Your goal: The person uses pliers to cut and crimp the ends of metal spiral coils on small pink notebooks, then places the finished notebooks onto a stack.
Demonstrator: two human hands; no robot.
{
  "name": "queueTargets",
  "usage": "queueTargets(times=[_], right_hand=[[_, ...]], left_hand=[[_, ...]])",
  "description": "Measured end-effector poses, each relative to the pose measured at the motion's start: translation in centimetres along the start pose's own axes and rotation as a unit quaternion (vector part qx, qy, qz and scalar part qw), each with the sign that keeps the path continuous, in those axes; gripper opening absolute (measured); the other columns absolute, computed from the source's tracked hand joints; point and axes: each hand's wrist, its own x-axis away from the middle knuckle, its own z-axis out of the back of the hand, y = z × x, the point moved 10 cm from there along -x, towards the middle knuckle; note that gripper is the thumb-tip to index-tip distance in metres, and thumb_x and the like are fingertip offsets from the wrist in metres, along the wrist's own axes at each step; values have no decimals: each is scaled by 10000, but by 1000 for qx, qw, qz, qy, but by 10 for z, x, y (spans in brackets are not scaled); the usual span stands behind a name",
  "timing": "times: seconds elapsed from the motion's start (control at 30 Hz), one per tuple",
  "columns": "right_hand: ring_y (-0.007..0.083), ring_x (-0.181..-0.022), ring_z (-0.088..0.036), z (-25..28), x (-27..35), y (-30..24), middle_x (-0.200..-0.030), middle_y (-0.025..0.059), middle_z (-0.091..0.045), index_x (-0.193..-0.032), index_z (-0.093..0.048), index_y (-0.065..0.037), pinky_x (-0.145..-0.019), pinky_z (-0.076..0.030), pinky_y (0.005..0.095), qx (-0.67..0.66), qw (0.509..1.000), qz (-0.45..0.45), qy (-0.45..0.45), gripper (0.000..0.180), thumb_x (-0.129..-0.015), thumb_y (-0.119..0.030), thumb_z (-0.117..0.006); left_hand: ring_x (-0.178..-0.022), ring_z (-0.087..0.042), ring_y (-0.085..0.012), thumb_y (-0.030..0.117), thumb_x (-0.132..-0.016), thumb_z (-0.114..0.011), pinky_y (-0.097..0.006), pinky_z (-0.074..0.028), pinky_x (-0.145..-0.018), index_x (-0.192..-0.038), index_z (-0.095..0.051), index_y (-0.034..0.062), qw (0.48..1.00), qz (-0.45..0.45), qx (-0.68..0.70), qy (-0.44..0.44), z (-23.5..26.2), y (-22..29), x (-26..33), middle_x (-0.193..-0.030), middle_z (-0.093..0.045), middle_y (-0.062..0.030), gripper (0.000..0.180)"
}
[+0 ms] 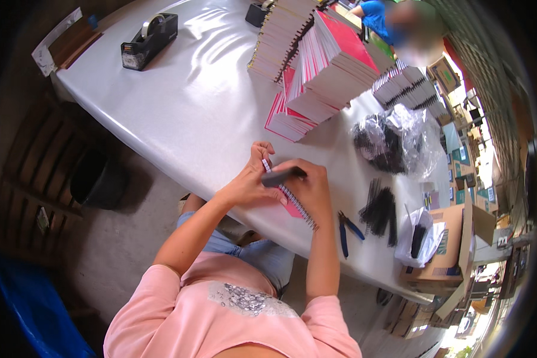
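Scene: We look down on a person seated at a white tabletop (pixel 179 101), binding a pink spiral notebook (pixel 292 203) at its near edge.
Left hand: Our left hand (pixel 250 179) has its grip closed around the notebook's upper end, thumb raised.
Right hand: Our right hand (pixel 307 185) curls over the booklet, its grip closed on a dark, bar-shaped tool (pixel 283 175) laid across the spine.
Where it lies: The notebook sits between both hands, over the tabletop's near edge.
Axis: Its long axis follows the black coil (pixel 301 212), running from upper left by the left thumb to lower right, where the coil pokes out past the right wrist.
Handling: We judge it light, thin and bendable; the coil looks easily bent, so holding the covers flat near the spine seems best.
Around: Blue-handled pliers (pixel 347 230), loose black coils (pixel 380 209), a plastic bag of coils (pixel 394 143), stacked pink notebooks (pixel 322 65) and a tape dispenser (pixel 149 40) share the tabletop.
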Motion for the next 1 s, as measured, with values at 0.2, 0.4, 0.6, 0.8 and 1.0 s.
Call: queueTargets(times=[0.2, 0.4, 0.6, 0.8, 1.0], right_hand=[[312, -896, -625, 55, 12, 55, -943, 136, -665, -997, -687, -65, -760, -508, 348, 169, 980, -46, 97, 289, -725, -23, -599], [340, -1191, -449, 109, 121, 65, -1317, 143, -465, -1312, -481, -142, -1033, -306, 435, 278, 929, -192, 148, 573, -772, -185, -668], [341, -1190, -424, 100, 198, 76, -1257, 128, -470, -1288, -509, -153, -1010, -304, 468, 516, 813, -178, 200, 473, -850, -294, -617], [276, -943, -515, 77, 165, 27, -1021, 117, -519, -1215, -617, -176, -850, -424, 384, 238, 914, -153, 291, 346, -871, -220, -620], [225, -909, -522, 22, 95, -72, -1001, 66, -534, -1166, -659, -223, -833, -404, 367, 226, 954, 2, 199, 351, -816, -240, -687]], left_hand=[[-1029, -401, -209, 234, -663, -843, -317, -348, -929, -1032, -281, 61, 995, 43, 92, 12, -5, -7, -2, -1040, -357, -109, 695], [-876, -545, -130, -17, -766, -713, -263, -450, -812, -1091, -421, 49, 969, 79, 180, 148, 36, 1, 16, -906, -539, -63, 442], [-833, -623, -169, -88, -723, -718, -285, -513, -765, -1447, -188, 38, 977, -16, 10, 210, 37, 50, 26, -910, -642, -130, 906], [-711, -592, -172, 24, -739, -763, -281, -477, -681, -1465, -38, 15, 948, -133, -154, 245, 30, 81, 37, -833, -638, -97, 1025], [-724, -605, -165, 36, -753, -755, -307, -487, -731, -1461, 55, 14, 947, -78, -192, 246, 42, 98, 33, -789, -645, -84, 1077]])
